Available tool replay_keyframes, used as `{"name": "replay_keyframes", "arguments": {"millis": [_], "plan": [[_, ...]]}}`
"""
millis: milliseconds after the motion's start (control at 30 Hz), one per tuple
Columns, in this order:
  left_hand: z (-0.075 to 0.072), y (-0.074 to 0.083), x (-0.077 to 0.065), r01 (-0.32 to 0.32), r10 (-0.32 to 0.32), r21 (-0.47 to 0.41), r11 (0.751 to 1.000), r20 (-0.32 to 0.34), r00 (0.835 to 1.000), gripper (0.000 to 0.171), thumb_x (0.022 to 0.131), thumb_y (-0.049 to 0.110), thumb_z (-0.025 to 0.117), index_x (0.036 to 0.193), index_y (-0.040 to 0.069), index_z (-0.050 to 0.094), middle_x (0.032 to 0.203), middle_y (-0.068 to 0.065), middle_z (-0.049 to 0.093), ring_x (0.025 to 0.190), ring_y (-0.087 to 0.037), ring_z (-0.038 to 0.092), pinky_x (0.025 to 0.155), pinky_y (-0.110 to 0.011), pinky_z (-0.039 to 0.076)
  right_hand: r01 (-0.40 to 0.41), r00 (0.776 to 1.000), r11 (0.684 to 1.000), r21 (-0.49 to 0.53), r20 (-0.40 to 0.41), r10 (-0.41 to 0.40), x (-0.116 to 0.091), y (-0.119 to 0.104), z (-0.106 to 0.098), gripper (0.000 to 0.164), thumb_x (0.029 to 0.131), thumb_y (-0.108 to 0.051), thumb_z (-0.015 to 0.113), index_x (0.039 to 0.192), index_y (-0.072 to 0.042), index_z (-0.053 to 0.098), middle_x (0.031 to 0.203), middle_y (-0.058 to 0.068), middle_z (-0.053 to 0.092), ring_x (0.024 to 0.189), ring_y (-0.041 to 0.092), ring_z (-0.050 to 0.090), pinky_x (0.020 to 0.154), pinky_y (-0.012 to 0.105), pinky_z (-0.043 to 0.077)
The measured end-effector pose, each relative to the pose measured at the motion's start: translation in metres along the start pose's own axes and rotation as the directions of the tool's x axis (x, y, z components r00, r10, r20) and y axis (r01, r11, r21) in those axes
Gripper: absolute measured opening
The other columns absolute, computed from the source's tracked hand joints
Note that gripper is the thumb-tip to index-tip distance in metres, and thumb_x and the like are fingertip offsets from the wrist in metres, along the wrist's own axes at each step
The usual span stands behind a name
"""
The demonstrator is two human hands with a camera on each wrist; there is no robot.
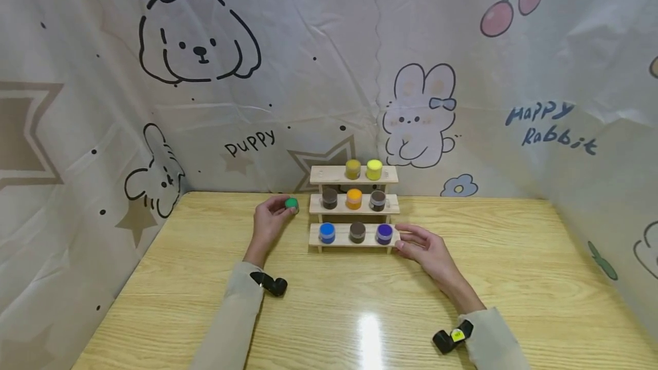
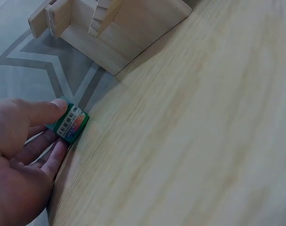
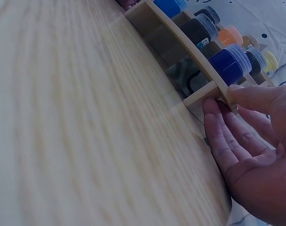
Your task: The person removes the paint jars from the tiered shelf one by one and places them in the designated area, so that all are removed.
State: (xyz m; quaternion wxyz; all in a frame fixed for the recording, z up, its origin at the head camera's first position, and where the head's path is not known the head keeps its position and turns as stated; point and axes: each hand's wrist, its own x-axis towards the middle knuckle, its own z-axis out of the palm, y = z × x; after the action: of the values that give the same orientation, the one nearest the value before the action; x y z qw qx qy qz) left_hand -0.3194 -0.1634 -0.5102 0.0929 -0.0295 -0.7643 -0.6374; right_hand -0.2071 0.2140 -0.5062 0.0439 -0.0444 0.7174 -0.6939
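Left of the wooden three-tier rack [image 1: 341,242], my left hand [image 1: 268,222] pinches a small green paint jar [image 1: 291,204] between thumb and fingers. In the left wrist view, a printed label shows on the green jar, close to the table's surface. My right hand [image 1: 430,254] grips the right end of the rack's bottom tier, the thumb on its front edge and the fingers against the side support. On that tier stand a blue jar [image 1: 327,233], a dark brown jar [image 1: 357,233] and, nearest the right hand, a purple jar [image 1: 384,234].
The middle tier bears two dark jars and an orange jar [image 1: 354,199]. An ochre jar [image 1: 353,169] and a yellow jar [image 1: 374,170] stand on the top tier, whose left part is bare. Behind the wooden table [image 1: 329,313] hangs a printed curtain [image 1: 329,73].
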Motion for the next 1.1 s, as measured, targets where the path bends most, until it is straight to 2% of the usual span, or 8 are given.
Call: {"name": "replay_keyframes", "arguments": {"millis": [267,467,633,767,900,1100], "plan": [[-0.001,0.004,-0.002,-0.001,0.001,0.007,1.0,0.019,1.0,0.034,0.09,-0.006,0.075,0.122,-0.011,0.066,0.122,-0.031,0.065,0.116,-0.043,0.063,0.085,-0.013,0.053,-0.016,1.0,1.0,-0.003,-0.003,0.016,-0.001,-0.003,0.001,0.053,0.098,-0.009,0.071,0.145,0.006,0.051,0.133,0.03,0.061,0.104,0.013,0.071,0.091,0.032,0.058],[0.0,0.005,-0.002,-0.035,0.035,-0.003,0.999,0.022,0.999,0.04,0.09,-0.006,0.075,0.127,-0.012,0.063,0.127,-0.032,0.063,0.119,-0.044,0.061,0.098,-0.031,0.053,-0.016,1.0,1.0,-0.014,-0.003,0.016,-0.002,-0.003,0.001,0.053,0.098,-0.01,0.071,0.145,0.006,0.051,0.134,0.03,0.061,0.104,0.012,0.071,0.091,0.032,0.058],[-0.001,0.012,-0.003,-0.033,0.032,0.024,0.999,0.022,0.999,0.04,0.092,-0.002,0.074,0.129,-0.011,0.062,0.129,-0.031,0.061,0.119,-0.043,0.061,0.099,-0.036,0.054,-0.027,1.0,1.0,-0.013,-0.005,0.027,-0.001,-0.001,0.001,0.052,0.098,-0.009,0.07,0.145,0.004,0.051,0.134,0.028,0.061,0.104,0.013,0.071,0.091,0.032,0.058],[-0.004,0.028,-0.004,-0.056,0.056,0.073,0.996,-0.001,0.998,0.036,0.094,0.003,0.073,0.128,-0.007,0.064,0.128,-0.027,0.062,0.122,-0.04,0.059,0.102,-0.046,0.051,-0.033,0.999,0.999,-0.016,-0.011,0.033,0.0,0.0,0.002,0.052,0.098,-0.009,0.071,0.145,0.003,0.052,0.134,0.027,0.061,0.104,0.014,0.071,0.091,0.033,0.058],[-0.004,0.05,-0.003,-0.122,0.122,0.091,0.988,0.004,0.993,0.034,0.096,0.009,0.073,0.127,-0.004,0.066,0.127,-0.021,0.066,0.121,-0.036,0.059,0.103,-0.052,0.047,-0.042,0.999,0.999,-0.023,-0.011,0.042,0.0,0.001,0.003,0.052,0.098,-0.01,0.071,0.145,0.002,0.052,0.135,0.027,0.061,0.105,0.014,0.071,0.091,0.033,0.058],[0.012,0.087,-0.008,-0.219,0.217,0.015,0.976,0.066,0.974,0.032,0.098,0.01,0.071,0.126,-0.004,0.067,0.126,-0.022,0.067,0.117,-0.035,0.063,0.103,-0.051,0.05,-0.043,0.999,0.999,-0.03,-0.011,0.042,0.0,0.0,0.002,0.054,0.098,-0.012,0.071,0.146,0.002,0.051,0.137,0.028,0.06,0.106,0.013,0.071,0.092,0.032,0.058]]}}
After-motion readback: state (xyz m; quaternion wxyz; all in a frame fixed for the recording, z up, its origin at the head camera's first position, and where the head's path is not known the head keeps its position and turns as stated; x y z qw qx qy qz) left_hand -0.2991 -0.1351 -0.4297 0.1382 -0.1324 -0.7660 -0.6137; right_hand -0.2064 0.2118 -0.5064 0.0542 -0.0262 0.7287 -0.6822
